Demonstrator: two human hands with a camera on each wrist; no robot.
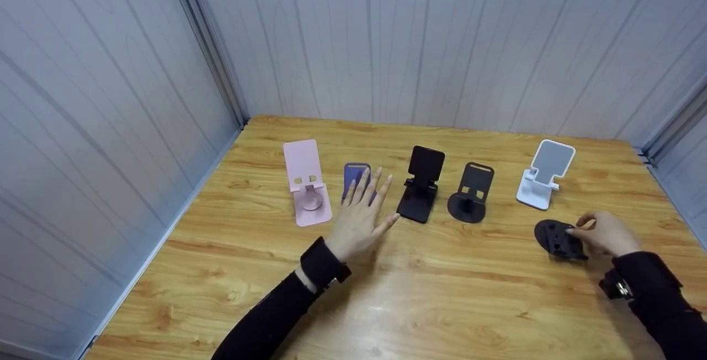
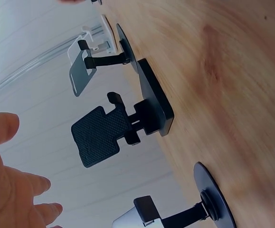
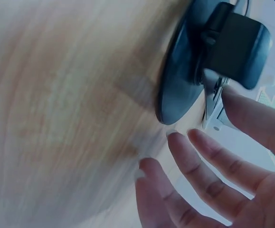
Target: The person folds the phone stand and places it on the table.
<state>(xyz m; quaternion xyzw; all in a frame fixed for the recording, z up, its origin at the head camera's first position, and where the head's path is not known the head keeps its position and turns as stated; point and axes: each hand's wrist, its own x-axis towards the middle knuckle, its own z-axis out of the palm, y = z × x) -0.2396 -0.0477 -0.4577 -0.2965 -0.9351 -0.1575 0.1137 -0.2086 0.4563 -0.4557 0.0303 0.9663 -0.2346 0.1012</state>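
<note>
Fingers [image 1: 360, 188] of my left hand [image 1: 356, 227] spread, holding nothing, near the blue stand [image 1: 351, 174]; those of my right hand [image 1: 610, 234] curve loosely without a grip, thumb at the folded stand [image 1: 555, 238] on the bench [image 1: 442, 282] before the white stand [image 1: 533, 193]. I judge unfolding is in hand; next calls for a pinch at its edge and a steady lift.

smooth plastic-looking surface seen on the folded stand [image 1: 559, 241] at the right hand [image 1: 607, 234], rough-textured matt pad [image 2: 101, 135] shown on the black stand [image 1: 421, 197] beside the left hand [image 1: 358, 225], glossy wood-grain tabletop [image 1: 442, 282] seen below
</note>
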